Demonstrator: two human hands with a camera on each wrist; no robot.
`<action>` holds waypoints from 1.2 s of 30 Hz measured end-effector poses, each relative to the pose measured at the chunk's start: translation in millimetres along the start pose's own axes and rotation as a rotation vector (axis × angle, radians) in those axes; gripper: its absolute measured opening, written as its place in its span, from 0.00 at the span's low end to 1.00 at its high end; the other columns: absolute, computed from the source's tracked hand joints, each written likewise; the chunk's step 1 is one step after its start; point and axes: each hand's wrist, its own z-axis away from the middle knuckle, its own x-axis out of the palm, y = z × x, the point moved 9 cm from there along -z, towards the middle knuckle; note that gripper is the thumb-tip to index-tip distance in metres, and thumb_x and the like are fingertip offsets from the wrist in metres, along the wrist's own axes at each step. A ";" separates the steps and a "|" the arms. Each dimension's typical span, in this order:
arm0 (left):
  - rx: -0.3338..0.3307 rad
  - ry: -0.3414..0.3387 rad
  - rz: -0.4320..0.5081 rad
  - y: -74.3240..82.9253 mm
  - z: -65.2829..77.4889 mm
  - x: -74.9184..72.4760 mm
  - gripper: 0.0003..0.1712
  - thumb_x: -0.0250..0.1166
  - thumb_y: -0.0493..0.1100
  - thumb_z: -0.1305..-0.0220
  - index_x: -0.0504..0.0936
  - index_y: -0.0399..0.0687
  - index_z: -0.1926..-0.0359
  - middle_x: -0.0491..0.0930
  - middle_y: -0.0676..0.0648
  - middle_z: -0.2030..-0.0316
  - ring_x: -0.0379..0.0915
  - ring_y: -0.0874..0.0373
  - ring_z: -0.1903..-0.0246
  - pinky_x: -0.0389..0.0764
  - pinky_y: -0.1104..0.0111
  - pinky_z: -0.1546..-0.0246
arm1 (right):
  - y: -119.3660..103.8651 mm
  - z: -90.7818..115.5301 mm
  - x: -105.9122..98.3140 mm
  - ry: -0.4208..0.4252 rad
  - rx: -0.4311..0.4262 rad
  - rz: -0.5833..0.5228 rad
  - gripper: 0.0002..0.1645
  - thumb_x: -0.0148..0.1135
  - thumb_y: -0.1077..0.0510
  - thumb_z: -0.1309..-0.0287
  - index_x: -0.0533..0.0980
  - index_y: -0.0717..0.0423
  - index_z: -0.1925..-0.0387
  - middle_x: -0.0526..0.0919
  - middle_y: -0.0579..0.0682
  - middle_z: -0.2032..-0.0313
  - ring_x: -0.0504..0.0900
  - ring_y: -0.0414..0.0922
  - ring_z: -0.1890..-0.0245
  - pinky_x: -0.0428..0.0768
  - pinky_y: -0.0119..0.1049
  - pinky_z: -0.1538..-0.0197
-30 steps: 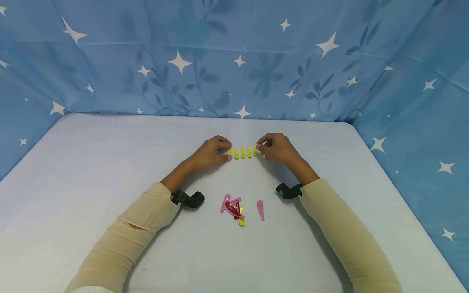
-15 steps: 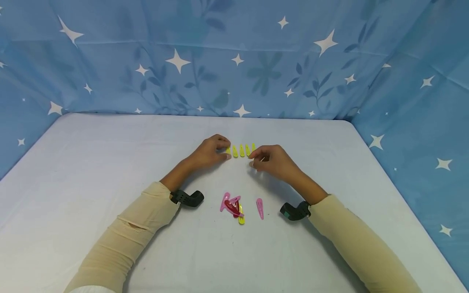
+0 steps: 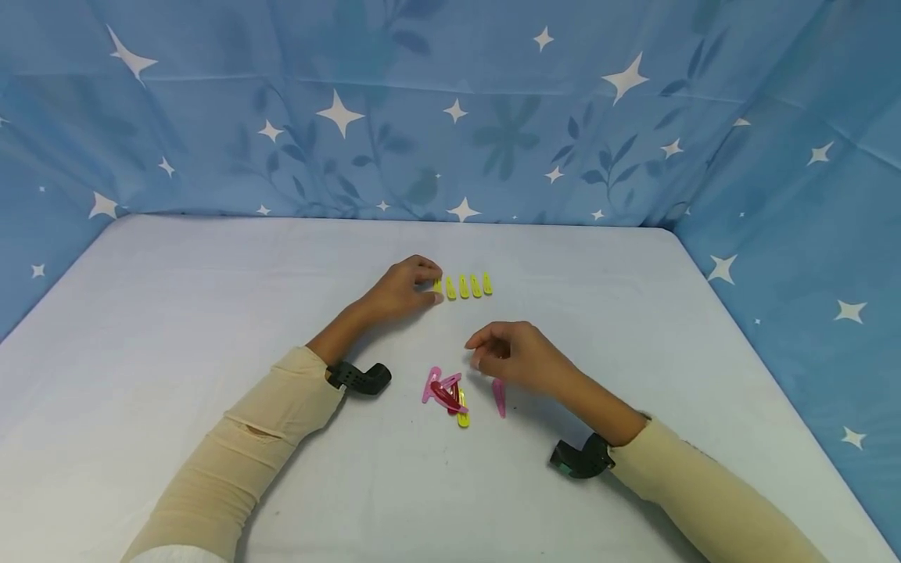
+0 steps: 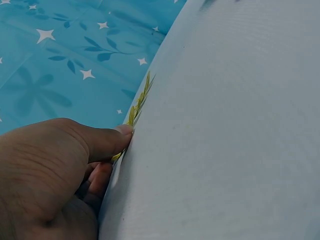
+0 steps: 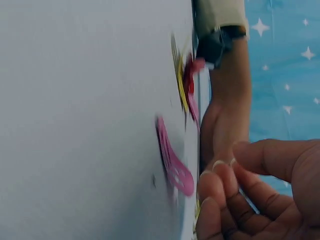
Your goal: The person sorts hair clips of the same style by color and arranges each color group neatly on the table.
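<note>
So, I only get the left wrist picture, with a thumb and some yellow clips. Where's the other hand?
Observer: The right hand is near a pink clip that lies by itself.
Operator: Is it holding anything?
Observer: In the right wrist view, no clip shows between its thumb and fingers.
Operator: Ok, are there more clips I can't see?
Observer: Yes, the head view shows a small pile of pink, red and yellow clips to the left of that pink one.
</note>
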 end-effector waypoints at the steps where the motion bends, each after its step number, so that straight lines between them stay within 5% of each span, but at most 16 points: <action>1: -0.001 0.002 0.000 -0.1 0.1 -0.2 0.29 0.66 0.40 0.34 0.73 0.35 0.35 0.71 0.38 0.37 0.70 0.44 0.37 0.71 0.54 0.35 | -3.1 2.4 3.0 -0.009 -0.021 0.002 0.11 0.64 0.65 0.42 0.82 0.60 0.57 0.83 0.49 0.68 0.78 0.42 0.69 0.79 0.29 0.64; 12: -0.004 0.007 0.010 -0.4 0.2 -0.1 0.29 0.65 0.40 0.34 0.73 0.35 0.35 0.71 0.39 0.37 0.69 0.45 0.37 0.70 0.54 0.35 | -18.0 21.4 26.3 -0.094 -0.117 0.110 0.14 0.72 0.61 0.45 0.81 0.55 0.56 0.82 0.46 0.65 0.76 0.38 0.68 0.79 0.27 0.65; 24: -0.008 0.008 -0.005 0.4 0.6 0.1 0.28 0.65 0.40 0.34 0.73 0.35 0.35 0.71 0.39 0.37 0.68 0.45 0.37 0.70 0.55 0.35 | -19.3 25.7 32.1 -0.123 -0.130 0.148 0.25 0.78 0.56 0.53 0.80 0.53 0.51 0.79 0.45 0.62 0.75 0.39 0.66 0.77 0.28 0.64; 36: 0.002 0.002 0.002 -1.1 -0.3 0.6 0.29 0.65 0.40 0.34 0.72 0.35 0.34 0.70 0.38 0.37 0.69 0.44 0.36 0.70 0.54 0.35 | -19.4 25.8 32.6 -0.097 -0.113 0.226 0.25 0.78 0.56 0.53 0.80 0.53 0.52 0.77 0.44 0.61 0.73 0.38 0.69 0.76 0.27 0.64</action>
